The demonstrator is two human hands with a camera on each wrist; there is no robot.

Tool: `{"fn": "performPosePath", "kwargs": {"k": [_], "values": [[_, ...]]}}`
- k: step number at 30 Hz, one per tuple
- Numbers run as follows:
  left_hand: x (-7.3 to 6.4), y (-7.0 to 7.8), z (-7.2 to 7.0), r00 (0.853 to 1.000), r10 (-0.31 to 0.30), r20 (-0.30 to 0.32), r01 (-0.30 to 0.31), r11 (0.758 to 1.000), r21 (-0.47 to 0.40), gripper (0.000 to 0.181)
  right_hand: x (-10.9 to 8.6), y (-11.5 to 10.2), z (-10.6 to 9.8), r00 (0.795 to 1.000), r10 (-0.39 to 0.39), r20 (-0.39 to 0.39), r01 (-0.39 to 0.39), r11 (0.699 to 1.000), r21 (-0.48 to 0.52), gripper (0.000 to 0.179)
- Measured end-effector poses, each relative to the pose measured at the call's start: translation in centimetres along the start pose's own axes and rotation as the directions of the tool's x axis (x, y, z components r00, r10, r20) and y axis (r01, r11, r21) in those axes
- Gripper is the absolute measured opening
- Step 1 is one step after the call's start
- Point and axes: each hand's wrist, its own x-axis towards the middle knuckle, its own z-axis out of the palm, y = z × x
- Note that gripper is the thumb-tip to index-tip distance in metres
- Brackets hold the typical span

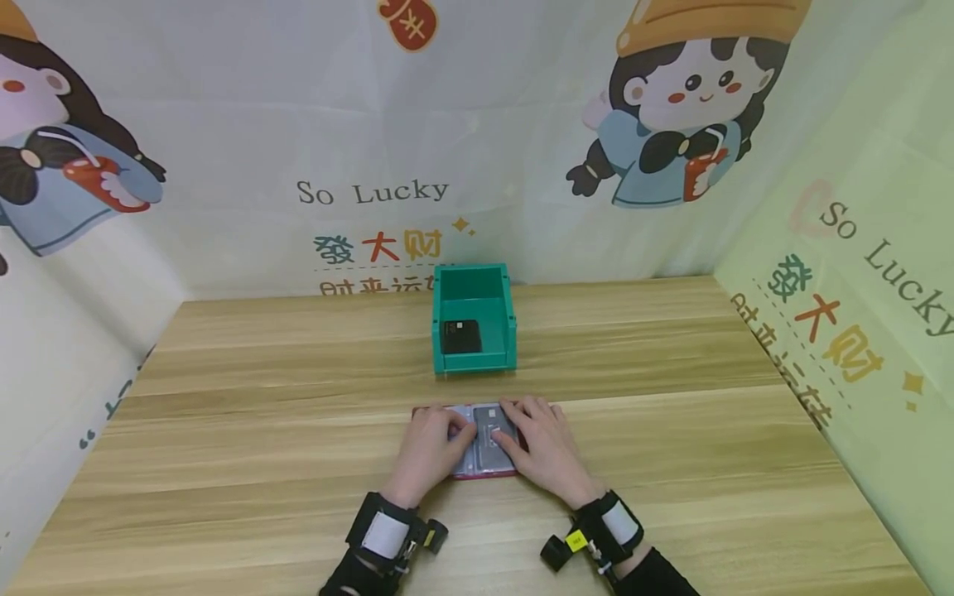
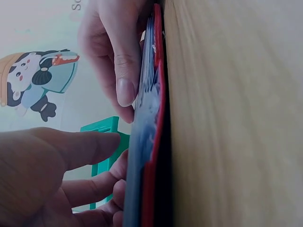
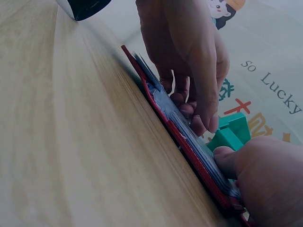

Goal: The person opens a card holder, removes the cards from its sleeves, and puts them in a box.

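Note:
A small card album (image 1: 464, 475) with a red cover and clear plastic sleeves lies spread on the table in front of me. A grey card (image 1: 489, 451) sits on its right-hand page, apparently in a sleeve. My left hand (image 1: 431, 447) rests on the left page with loosely bent fingers; the left wrist view shows a gap between its thumb (image 2: 102, 144) and fingers. On the right page lies my right hand (image 1: 547, 443), its thumb pressing the card and its other fingers stretched toward the far right corner. The hands hide much of both pages.
Beyond the album stands a green plastic bin (image 1: 474, 362) with a black card (image 1: 462, 336) inside. The wooden table (image 1: 261, 430) reaches back to a printed cloth backdrop (image 1: 246, 149). Black cameras are strapped on both wrists.

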Motion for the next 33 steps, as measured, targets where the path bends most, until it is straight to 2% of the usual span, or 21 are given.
{"fn": "performPosePath", "kwargs": {"k": [6, 14, 26, 33], "values": [[0.13, -0.02, 0.11, 1.000, 0.026, -0.009, -0.026, 0.999, 0.028, 0.021, -0.06, -0.10, -0.05, 1.000, -0.002, 0.002, 0.002, 1.000, 0.010, 0.048], [0.20, 0.05, 0.09, 1.000, 0.024, -0.006, -0.024, 1.000, -0.003, 0.024, -0.09, -0.05, 0.06, 1.000, -0.003, -0.007, 0.003, 1.000, 0.006, 0.048], [0.16, 0.24, 0.14, 0.998, -0.059, 0.002, 0.059, 0.995, -0.084, 0.016, -0.13, -0.01, 0.08, 1.000, 0.001, -0.007, -0.001, 1.000, 0.002, 0.048], [0.18, 0.39, 0.08, 0.997, -0.075, -0.007, 0.074, 0.992, -0.105, 0.017, -0.13, 0.02, 0.08, 1.000, 0.000, -0.007, 0.000, 1.000, 0.002, 0.049]]}}
